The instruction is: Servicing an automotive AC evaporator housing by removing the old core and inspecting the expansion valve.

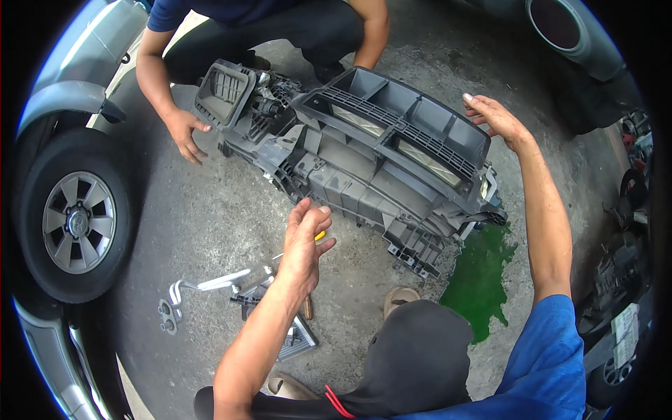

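Observation:
A large dark plastic heater/air-conditioning housing (364, 168), with open ducts and grilles, lies on the concrete floor ahead of me. My left hand (305, 241) is raised over its near side, fingers apart and partly curled, with no visible grip on anything. Behind that hand shows a bit of yellow (320, 236), perhaps a tool handle, mostly hidden. My right hand (498, 120) hovers open beside the housing's far right corner; whether its fingertips touch is unclear. Across from me a crouching co-worker holds one hand (187, 134) open beside the housing's left end.
Green liquid (479, 280) is spread on the floor by the housing's right end. Below my left arm lie bent metal pipes (210, 282), a finned heat-exchanger core (301, 339) and a brown handle (308, 306). A car wheel (77, 220) stands left; assorted parts (616, 280) line the right.

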`<state>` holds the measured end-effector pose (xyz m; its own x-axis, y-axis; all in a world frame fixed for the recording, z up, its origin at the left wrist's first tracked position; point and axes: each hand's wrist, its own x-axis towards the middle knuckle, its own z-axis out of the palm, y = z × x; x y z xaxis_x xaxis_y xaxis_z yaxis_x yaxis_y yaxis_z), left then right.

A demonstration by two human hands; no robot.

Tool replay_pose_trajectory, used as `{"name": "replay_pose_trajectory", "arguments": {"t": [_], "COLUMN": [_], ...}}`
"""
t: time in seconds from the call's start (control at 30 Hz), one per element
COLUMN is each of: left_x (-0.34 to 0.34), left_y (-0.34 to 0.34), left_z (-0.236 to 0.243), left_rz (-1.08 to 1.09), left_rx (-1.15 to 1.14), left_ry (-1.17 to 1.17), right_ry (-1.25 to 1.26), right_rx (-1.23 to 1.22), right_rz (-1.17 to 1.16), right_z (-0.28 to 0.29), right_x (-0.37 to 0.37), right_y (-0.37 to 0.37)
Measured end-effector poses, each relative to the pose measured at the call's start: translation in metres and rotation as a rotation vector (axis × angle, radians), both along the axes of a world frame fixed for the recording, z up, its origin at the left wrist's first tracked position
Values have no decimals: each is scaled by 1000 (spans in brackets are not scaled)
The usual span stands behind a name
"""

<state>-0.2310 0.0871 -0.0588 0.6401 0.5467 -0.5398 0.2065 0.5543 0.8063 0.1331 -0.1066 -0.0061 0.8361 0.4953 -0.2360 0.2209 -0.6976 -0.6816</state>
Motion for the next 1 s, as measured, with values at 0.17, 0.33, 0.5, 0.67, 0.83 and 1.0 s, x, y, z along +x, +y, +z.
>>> {"name": "replay_pose_trajectory", "arguments": {"t": [0.17,0.33,0.5,0.67,0.83,1.0], "left_x": [62,109,121,102,62,29], "left_y": [-29,-35,-34,-18,18,35], "left_z": [27,32,37,55,61,70], "left_rz": [119,210,212,240,163,160], "left_rx": [79,-12,-99,-190,-304,-271], "left_ry": [-83,-73,-258,-228,-218,-30], "right_ry": [390,456,481,633,515,341], "right_rx": [311,503,590,740,559,736], "right_rz": [260,274,268,124,201,194], "right_z": [-15,-28,-9,-9,-5,-25], "right_x": [-21,-28,-48,-92,-132,-181], "right_y": [10,3,0,-2,-7,-12]}}
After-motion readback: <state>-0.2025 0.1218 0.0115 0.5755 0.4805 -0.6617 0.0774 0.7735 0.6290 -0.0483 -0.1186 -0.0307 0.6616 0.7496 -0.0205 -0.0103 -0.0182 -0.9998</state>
